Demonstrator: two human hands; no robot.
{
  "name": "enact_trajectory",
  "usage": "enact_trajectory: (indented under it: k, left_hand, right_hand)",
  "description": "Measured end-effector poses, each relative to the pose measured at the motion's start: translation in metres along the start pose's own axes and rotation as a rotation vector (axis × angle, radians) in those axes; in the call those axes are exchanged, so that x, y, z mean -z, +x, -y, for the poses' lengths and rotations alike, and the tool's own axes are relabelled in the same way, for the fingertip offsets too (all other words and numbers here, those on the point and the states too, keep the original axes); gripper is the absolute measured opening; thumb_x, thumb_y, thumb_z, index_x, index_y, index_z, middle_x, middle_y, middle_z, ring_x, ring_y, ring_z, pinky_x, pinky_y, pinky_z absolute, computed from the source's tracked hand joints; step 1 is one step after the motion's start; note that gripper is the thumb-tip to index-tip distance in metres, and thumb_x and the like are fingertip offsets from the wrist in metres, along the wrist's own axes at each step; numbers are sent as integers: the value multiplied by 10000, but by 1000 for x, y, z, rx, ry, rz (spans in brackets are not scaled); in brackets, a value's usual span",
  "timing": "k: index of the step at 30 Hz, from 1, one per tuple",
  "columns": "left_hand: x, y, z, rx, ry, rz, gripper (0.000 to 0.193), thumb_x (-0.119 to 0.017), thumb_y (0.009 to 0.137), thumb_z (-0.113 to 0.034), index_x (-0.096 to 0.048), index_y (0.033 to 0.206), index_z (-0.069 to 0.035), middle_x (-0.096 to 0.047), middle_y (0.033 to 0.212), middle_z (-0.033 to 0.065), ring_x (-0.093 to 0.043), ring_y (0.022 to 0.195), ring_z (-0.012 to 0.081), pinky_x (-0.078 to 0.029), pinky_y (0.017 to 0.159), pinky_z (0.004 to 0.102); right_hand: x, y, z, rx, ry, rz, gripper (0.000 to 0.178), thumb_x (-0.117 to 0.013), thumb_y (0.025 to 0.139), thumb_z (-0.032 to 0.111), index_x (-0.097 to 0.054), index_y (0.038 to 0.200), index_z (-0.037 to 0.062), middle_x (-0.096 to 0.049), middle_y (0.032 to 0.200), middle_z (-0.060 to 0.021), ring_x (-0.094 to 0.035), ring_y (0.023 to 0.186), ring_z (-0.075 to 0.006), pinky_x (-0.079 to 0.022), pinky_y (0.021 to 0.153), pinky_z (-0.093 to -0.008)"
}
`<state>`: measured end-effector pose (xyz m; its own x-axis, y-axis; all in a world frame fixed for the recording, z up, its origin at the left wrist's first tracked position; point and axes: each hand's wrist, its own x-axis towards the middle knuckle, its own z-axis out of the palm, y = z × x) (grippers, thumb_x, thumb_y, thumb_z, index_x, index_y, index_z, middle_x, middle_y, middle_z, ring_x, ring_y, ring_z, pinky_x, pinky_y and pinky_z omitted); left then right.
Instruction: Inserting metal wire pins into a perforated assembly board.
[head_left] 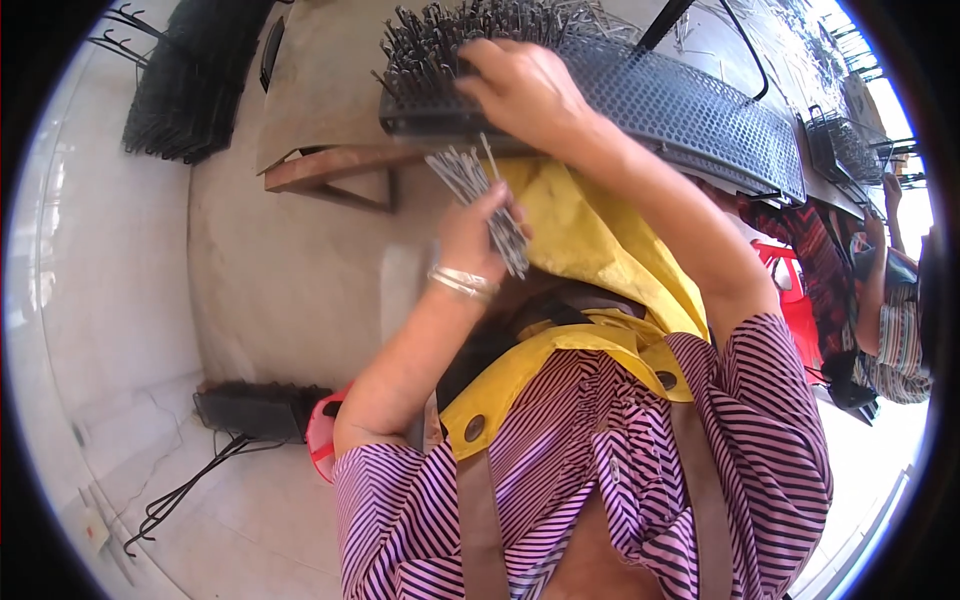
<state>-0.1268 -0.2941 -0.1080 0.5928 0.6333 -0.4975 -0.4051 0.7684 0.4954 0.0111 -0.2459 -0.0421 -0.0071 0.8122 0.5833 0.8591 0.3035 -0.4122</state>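
Two bare hands are at work, one below the other. The left hand, one of the two, is wrapped around one bundle of thin grey metal rods; the rods are too many and too tightly packed to count, and one leans apart from the rest at the top. The bundle slants in front of the person's body, just below the edge of one long perforated tray. Two pale bracelets, as far as can be counted, circle the left wrist. The right hand, blurred, reaches over the tray with its fingers bent, at the side of one dense pile of dark rods, dozens at least; whether the fingers pinch any rod, I cannot tell. The pile covers the tray's left part. One yellow apron hangs from two straps, each met by one round snap. Two red plastic seats show in part, one beside the left elbow and one at right. One stack of black racks stands at upper left, and at least one other person in striped clothing is at far right.
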Motion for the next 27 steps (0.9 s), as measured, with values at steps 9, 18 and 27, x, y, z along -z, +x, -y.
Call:
enact_trajectory:
  k: [9, 18, 27]
  left_hand:
    - [-14, -8, -2, -14, -22, -70, 99, -526, 807, -138, -500, 849, -52, -526, 746, 40, -496, 636, 169, -466, 612, 361]
    - [5, 1, 3, 34, -152, -11, 153, -505, 758, -54, -489, 910, -40, -487, 711, 25, -497, 700, 157, -463, 645, 379]
    - [-3, -2, -2, 17, -88, -83, 161, -520, 759, -18, -498, 918, -23, -521, 733, 42, -524, 683, 171, -465, 583, 345]
  right_hand:
    - [25, -35, 2, -786, 809, 172, 50, -564, 705, -2, -544, 731, -41, -559, 568, -72, -516, 421, -93, -420, 370, -207]
    - [6, -1, -8, -224, 517, -402, 147, -591, 718, 19, -530, 848, -13, -602, 637, -73, -577, 516, -100, -452, 458, -208]
    - [-14, 7, -13, 115, 297, -479, 144, -595, 704, 33, -538, 836, 18, -569, 613, -115, -576, 537, -240, -452, 477, -281]
